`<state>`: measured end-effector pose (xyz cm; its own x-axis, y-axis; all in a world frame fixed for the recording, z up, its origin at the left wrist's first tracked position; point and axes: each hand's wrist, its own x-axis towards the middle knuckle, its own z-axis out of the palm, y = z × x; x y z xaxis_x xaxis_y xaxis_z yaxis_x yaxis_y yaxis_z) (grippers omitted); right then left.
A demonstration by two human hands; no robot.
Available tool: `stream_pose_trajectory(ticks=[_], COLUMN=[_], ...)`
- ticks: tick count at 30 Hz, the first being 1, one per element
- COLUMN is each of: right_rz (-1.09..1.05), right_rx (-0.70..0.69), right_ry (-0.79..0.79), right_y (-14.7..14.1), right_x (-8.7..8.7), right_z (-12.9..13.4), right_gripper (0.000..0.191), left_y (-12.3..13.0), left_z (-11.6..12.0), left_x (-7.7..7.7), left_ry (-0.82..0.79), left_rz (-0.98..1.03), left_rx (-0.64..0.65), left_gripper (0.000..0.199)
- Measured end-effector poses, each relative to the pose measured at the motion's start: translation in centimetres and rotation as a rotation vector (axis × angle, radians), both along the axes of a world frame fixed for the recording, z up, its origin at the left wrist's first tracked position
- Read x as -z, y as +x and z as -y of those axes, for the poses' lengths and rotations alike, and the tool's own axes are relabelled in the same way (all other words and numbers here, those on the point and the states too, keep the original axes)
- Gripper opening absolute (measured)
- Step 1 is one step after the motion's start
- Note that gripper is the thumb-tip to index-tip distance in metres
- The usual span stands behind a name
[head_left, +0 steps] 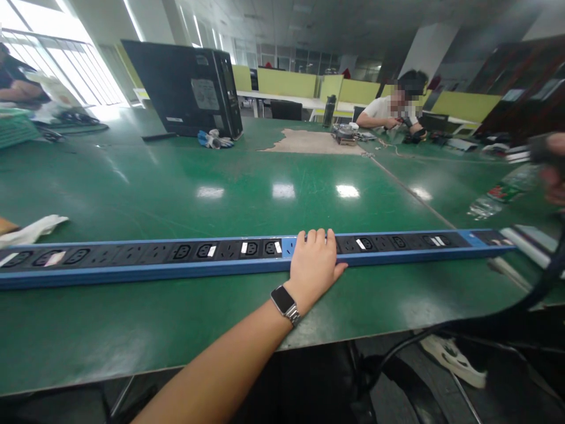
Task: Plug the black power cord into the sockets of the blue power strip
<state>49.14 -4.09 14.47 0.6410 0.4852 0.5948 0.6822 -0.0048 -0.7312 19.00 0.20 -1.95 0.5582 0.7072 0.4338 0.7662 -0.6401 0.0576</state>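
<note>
A long blue power strip (247,268) with black sockets lies across the front of the green table. My left hand (312,259), with a watch at the wrist, is laid over its middle. The fingers reach over the far edge and the thumb sits at the near side. At the right edge, my right hand (555,176) is raised, blurred and partly cut off. Its fingers are closed around a dark end piece, apparently of the thick black cable (536,300) that hangs below it and curves toward the lap.
Beyond stand a black computer case (176,88), gloves (215,139), and a dark bottle (329,111). A plastic bottle (498,191) is near my right hand. One co-worker (384,112) works across the table; another (20,82) is far left, by a green crate (17,128).
</note>
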Motion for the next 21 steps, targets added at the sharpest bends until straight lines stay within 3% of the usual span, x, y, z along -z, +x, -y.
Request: stream_pose_trajectory(ticks=[1, 2, 4, 6, 8, 11, 15, 21], right_rz=[-0.019, -0.043, -0.072, -0.086, -0.059, 0.073, 0.349, 0.605], right_rx=[-0.009, -0.072, -0.253, -0.466, -0.573, -0.570, -0.467, -0.344], right_ry=[-0.088, -0.291, -0.654, -0.782, -0.830, -0.903, -0.935, -1.039], right_y=[-0.8, -2.0, -4.8, -7.9, -10.4, -12.7, -13.7, -14.6], right_x=[-0.4, -0.3, 1.3, 3.9, 6.3, 8.4, 9.2, 10.8], right_z=[0.1, 0.2, 0.0, -0.7, -1.7, -3.3, -4.5, -4.1], right_gripper=[0.030, 0.032, 0.036, 0.040, 0.037, 0.026, 0.020, 0.033], left_y=[0.0, 0.0, -0.2, -0.8, -1.8, -3.8, -6.0, -8.7], left_z=[-0.1, -0.1, -0.2, -0.2, 0.0, 0.2, 0.6, 0.5], left_x=[0.0, 0.0, -0.1, -0.3, -0.4, -0.5, -0.6, -0.9], left_ry=[-0.007, -0.016, -0.040, -0.060, -0.073, -0.084, -0.111, -0.129], left_rz=[0.002, 0.004, 0.004, 0.010, 0.022, 0.026, 0.004, 0.006], left_rx=[-0.002, 0.001, 0.020, 0.031, 0.003, -0.056, -0.058, -0.094], left_gripper=[0.072, 0.071, 0.069, 0.070, 0.073, 0.070, 0.062, 0.062])
